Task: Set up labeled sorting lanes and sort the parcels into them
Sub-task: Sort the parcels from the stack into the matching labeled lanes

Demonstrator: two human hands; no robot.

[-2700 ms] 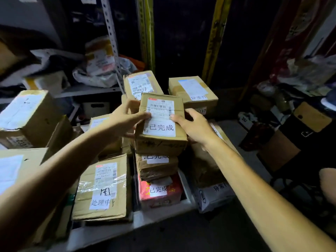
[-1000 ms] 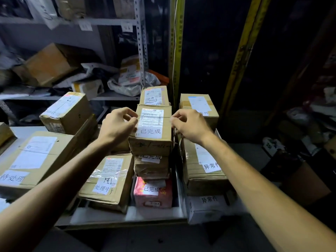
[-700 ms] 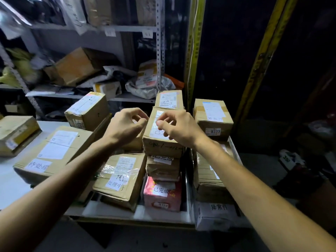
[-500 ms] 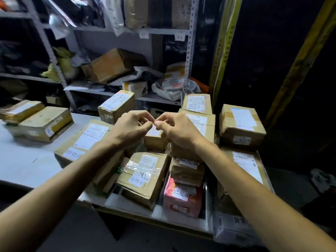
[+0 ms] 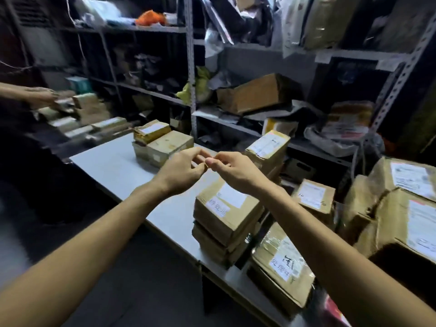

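My left hand [image 5: 181,171] and my right hand [image 5: 233,171] hover above the white table [image 5: 118,168], fingers curled, their fingertips meeting in mid-air. Whether something tiny is pinched between them I cannot tell. Just below the hands lies a stack of brown parcels [image 5: 224,215] with a handwritten white label on top. To its right a tape-wrapped parcel [image 5: 280,265] carries another handwritten label. Two small parcels [image 5: 162,142] sit further along the table, and a taller parcel [image 5: 267,147] stands behind my right hand.
Metal shelving [image 5: 192,67] crammed with boxes and bags runs behind the table. Large cardboard boxes [image 5: 401,208] crowd the right side, with a small parcel [image 5: 312,195] in front. Another person's hand [image 5: 40,97] reaches over parcels at far left. Dark floor lies below left.
Both hands let go of the top parcel on the middle stack and drew together, fingertip to fingertip. The view swung left, bringing the white table and shelving into sight.
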